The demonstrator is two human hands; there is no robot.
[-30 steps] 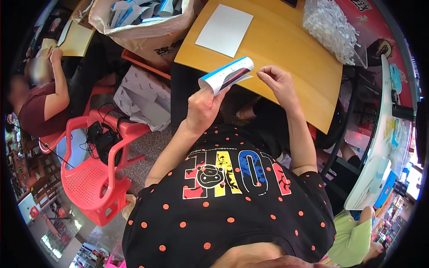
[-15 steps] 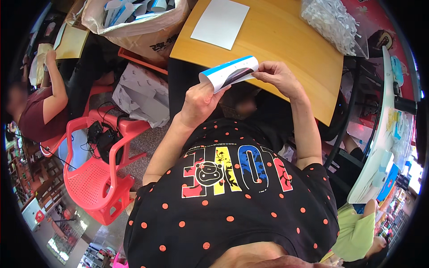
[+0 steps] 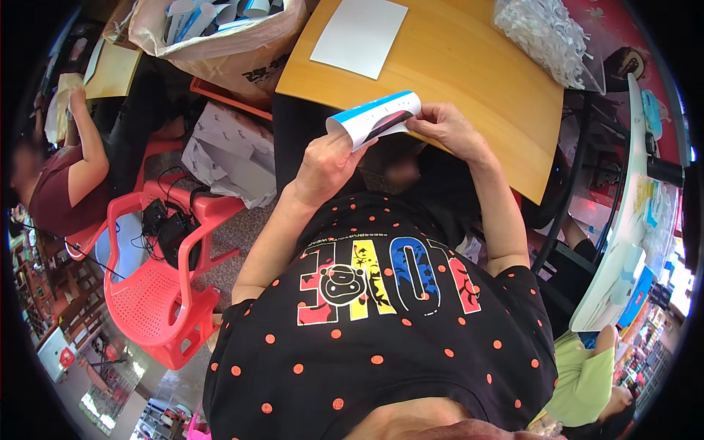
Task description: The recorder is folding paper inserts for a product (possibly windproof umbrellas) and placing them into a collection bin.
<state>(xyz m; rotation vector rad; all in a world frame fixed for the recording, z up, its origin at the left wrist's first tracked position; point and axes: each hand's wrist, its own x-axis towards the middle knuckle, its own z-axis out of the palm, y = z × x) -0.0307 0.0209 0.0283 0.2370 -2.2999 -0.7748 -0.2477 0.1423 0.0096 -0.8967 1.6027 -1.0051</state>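
Observation:
A curled printed sheet (image 3: 375,114), white with a blue band and a dark patch, is held between both hands in front of the table's near edge. My left hand (image 3: 328,166) grips its left end, the fingers partly hidden inside the curl. At the sheet's right end, the thumb and fingers of my right hand (image 3: 452,130) pinch its edge. Beyond my hands, a flat white sheet (image 3: 359,38) lies on the yellow wooden table (image 3: 469,81).
A white sack (image 3: 213,55) of rolled blue-and-white sheets stands left of the table. A clear bag (image 3: 543,40) of white strips sits at its far right. A red plastic chair (image 3: 150,301) holding cables is at left, near a seated person (image 3: 62,176).
My right hand has shifted slightly left and its fingers have curled more at the sheet's edge. The sheet has turned a little; my left hand keeps its grip.

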